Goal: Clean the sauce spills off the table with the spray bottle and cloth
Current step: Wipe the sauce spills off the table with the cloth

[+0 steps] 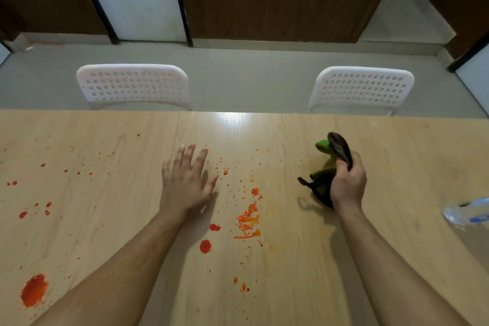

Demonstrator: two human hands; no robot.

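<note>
Both hands are over the wooden counter (291,259): the left hand (186,182) is spread flat with straight fingers near the middle, while the right hand (348,180) grips a bunched green-and-black cloth (324,174) to the right. Red-orange sauce spills (247,219) lie between them as smeared streaks, with round blobs and fine specks scattered leftward. A clear spray bottle (467,212) lies at the far right edge.

L hand (188,182) flat, fingers spread; R hand (348,182) fisted, both forearms extended
</note>
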